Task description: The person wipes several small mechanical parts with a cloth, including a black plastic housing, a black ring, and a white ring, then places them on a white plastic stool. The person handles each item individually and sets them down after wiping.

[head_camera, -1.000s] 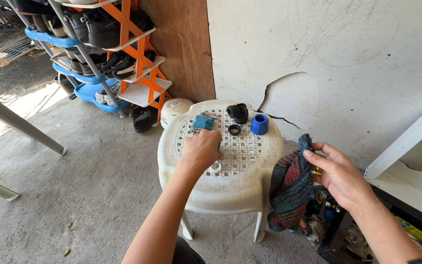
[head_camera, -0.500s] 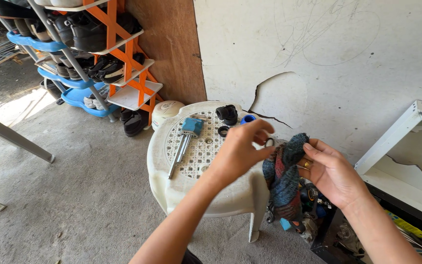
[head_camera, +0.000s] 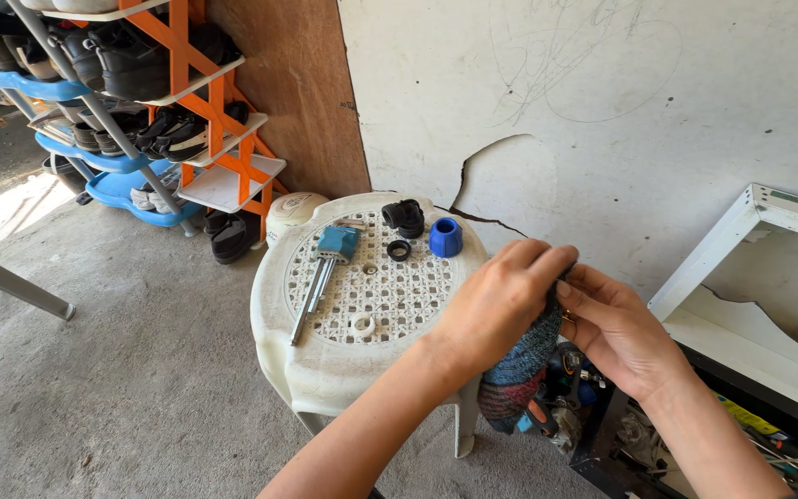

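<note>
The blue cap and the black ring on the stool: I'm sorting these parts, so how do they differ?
The blue cap is tall and bright blue; the black ring is flat, thin and black. The cap is the larger. Both are round, open in the middle, and rest side by side on the white stool.

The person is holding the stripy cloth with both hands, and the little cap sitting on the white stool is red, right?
Not quite. The cap on the white stool is blue, not red, as the head view shows. The rest holds: the left hand and the right hand both grip the stripy cloth beside the stool.
</note>
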